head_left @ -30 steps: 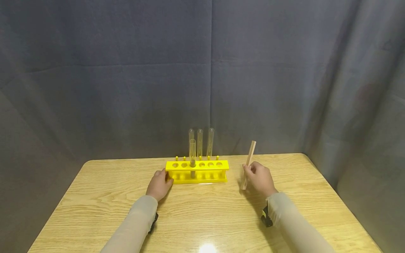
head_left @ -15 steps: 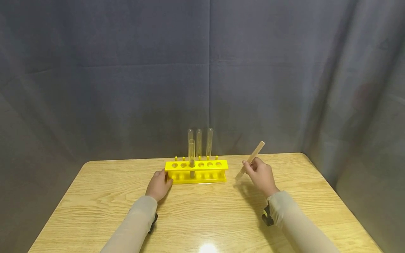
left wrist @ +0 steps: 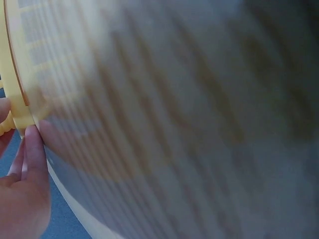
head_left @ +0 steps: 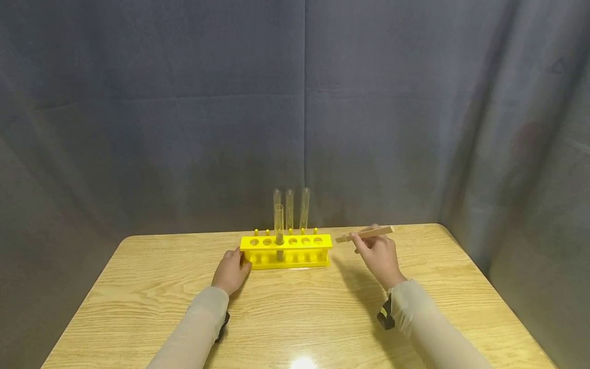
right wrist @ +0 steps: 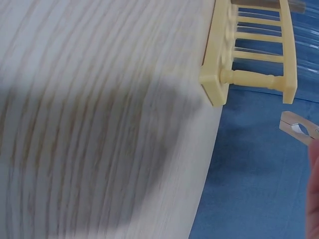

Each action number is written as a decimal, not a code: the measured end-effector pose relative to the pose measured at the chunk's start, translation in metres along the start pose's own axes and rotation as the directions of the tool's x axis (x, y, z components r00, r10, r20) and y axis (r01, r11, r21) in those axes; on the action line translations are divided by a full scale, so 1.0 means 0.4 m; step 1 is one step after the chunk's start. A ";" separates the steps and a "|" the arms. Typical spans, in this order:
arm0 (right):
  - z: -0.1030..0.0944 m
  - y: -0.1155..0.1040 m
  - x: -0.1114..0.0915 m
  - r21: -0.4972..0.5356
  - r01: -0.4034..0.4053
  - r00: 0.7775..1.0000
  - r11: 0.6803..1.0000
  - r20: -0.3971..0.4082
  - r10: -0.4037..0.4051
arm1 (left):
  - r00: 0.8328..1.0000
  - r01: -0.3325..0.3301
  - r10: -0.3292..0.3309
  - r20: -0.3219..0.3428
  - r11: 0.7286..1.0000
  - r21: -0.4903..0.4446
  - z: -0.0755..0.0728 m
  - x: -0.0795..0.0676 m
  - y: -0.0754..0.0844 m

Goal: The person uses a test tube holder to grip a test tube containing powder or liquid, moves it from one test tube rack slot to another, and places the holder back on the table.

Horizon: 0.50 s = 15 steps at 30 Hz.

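Note:
My left hand point(head_left: 232, 270) grips the left end of a yellow test tube rack point(head_left: 299, 246) with its thumb in front; the left wrist view shows the fingers pressed to the rack's end point(left wrist: 19, 94). One clear test tube point(head_left: 278, 221) with dark contents low down stands upright in the rack. My right hand point(head_left: 379, 259) pinches a wooden test tube clamp point(head_left: 379, 231) above the table, right of the rack. The clamp lies nearly level, its tip towards the rack and apart from it. In the right wrist view, the clamp's notched tip point(right wrist: 290, 122) shows beyond my fingers.
Behind the rack, up to three clear test tubes point(head_left: 290, 210) stand with rounded ends up, apparently on the yellow pegs point(head_left: 315, 231). The rack is near the back edge of the wooden table point(head_left: 295, 307). A grey-blue curtain point(head_left: 295, 102) hangs behind.
The clamp has turned in my right hand from near upright to almost level, its lower tip swinging left and up. My left hand and the rack have stayed put.

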State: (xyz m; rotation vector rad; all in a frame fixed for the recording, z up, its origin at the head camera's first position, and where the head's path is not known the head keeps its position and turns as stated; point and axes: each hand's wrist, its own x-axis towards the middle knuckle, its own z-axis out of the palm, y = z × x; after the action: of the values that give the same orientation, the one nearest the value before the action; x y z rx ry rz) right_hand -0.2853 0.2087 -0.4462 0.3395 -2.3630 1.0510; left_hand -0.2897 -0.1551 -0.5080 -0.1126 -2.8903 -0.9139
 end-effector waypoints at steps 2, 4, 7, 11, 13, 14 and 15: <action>0.003 -0.003 0.002 0.045 -0.007 1.000 0.999 -0.005 0.007 | 1.000 -0.002 0.002 0.000 1.000 0.003 -0.002 0.000 0.001; 0.007 -0.007 0.001 0.103 -0.017 1.000 0.994 -0.007 0.018 | 1.000 0.001 -0.001 0.000 1.000 0.001 -0.003 0.000 0.002; 0.017 -0.015 -0.003 0.195 -0.026 1.000 0.980 -0.003 0.027 | 1.000 0.002 -0.002 0.000 1.000 0.003 -0.004 -0.001 0.002; 0.031 -0.041 -0.010 0.243 -0.013 1.000 0.970 -0.018 0.018 | 1.000 0.010 -0.010 0.003 1.000 0.004 0.000 0.001 -0.003; 0.031 -0.069 -0.014 0.251 -0.001 0.999 0.968 -0.031 0.009 | 1.000 0.014 -0.014 0.005 1.000 0.007 0.002 0.002 -0.006; 0.030 -0.084 -0.015 0.248 0.005 0.999 0.969 -0.039 0.005 | 1.000 0.016 -0.016 0.005 1.000 0.008 0.003 0.003 -0.007; 0.028 -0.100 -0.017 0.250 0.014 0.999 0.968 -0.048 -0.001 | 1.000 0.019 -0.019 0.006 1.000 0.011 0.003 0.002 -0.007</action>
State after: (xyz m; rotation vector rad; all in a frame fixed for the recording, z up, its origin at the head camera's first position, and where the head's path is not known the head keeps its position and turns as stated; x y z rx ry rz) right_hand -0.2669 0.1738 -0.4317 0.4094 -2.1875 1.3430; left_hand -0.2910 -0.1565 -0.5105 -0.0878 -2.9066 -0.9022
